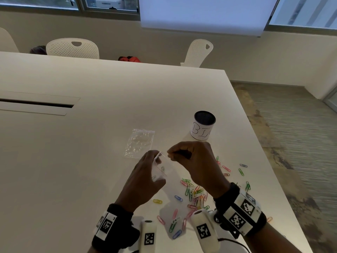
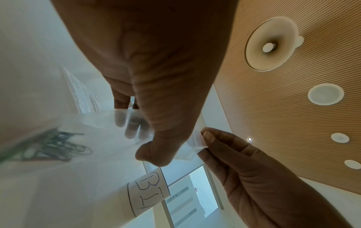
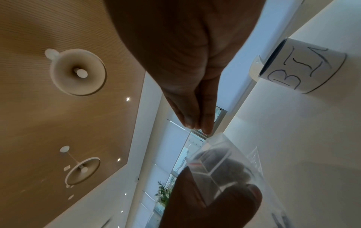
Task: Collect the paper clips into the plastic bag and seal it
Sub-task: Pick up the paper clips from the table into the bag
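A small clear plastic bag is held upright above the table between both hands. My left hand grips its left side, thumb in front and fingers behind. My right hand pinches the bag's top edge. At least one green paper clip lies inside the bag. In the right wrist view my right fingertips meet at the corner of the bag. Several coloured paper clips lie scattered on the white table below and right of my hands.
A second, crinkled clear bag lies flat on the table beyond my hands. A white cup labelled "BIN" stands at the back right. The table's right edge runs close to the clips. White chairs stand at the far side.
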A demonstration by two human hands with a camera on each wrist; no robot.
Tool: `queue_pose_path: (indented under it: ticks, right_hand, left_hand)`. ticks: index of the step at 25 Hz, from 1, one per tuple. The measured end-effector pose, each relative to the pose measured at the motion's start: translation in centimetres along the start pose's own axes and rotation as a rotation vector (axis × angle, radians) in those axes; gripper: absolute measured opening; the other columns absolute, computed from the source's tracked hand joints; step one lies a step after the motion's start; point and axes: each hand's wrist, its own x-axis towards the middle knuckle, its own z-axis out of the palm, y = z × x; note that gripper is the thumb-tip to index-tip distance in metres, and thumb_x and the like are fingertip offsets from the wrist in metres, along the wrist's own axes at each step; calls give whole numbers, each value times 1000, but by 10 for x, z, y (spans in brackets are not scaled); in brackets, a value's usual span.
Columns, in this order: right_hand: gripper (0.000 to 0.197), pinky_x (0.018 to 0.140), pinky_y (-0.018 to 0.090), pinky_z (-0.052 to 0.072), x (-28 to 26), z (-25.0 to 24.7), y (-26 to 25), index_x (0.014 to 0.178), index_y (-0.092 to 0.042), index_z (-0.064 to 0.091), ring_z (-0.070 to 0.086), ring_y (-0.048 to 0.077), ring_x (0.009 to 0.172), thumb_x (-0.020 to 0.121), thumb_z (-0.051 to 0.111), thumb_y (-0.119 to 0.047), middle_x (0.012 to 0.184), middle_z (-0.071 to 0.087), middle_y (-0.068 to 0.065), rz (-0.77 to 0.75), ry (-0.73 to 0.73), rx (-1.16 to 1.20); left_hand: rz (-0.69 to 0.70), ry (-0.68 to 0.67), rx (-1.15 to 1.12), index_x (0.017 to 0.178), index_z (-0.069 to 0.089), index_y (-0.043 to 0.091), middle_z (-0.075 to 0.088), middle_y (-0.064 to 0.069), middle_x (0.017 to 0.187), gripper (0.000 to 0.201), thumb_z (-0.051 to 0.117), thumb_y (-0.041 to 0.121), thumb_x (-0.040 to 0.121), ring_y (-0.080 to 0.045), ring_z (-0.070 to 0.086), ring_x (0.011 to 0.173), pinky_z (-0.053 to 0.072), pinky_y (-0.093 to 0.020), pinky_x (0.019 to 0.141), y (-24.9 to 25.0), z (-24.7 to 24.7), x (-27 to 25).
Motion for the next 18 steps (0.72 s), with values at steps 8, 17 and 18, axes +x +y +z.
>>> queue_pose_path:
  ticks: [8, 17, 18]
  right_hand:
    - [8, 76, 25, 64, -17, -5, 27, 94, -10, 77, 76, 9, 76, 89, 76, -5, 84, 79, 0, 164, -31, 71]
    - [54, 107, 25, 45, -51, 47, 38, 137, -21, 58, 50, 8, 127, 89, 74, -39, 142, 54, -5, -11, -764, -281]
    - [56, 107, 27, 46, -52, 50, 39, 138, -22, 58, 48, 9, 127, 88, 75, -41, 142, 53, -5, -17, -773, -288]
  left_hand:
    - [21, 88, -16, 125, 49, 30, 56, 11, 105, 61, 80, 12, 75, -8, 58, 103, 51, -23, 84, -5, -16, -8]
    - [-17, 99, -21, 128, 49, 29, 57, 11, 107, 63, 80, 12, 77, -4, 58, 102, 42, -5, 76, -8, -22, -14]
    - [-16, 96, -18, 128, 49, 29, 57, 10, 107, 63, 81, 12, 77, -4, 58, 102, 42, -5, 76, -7, -21, -15]
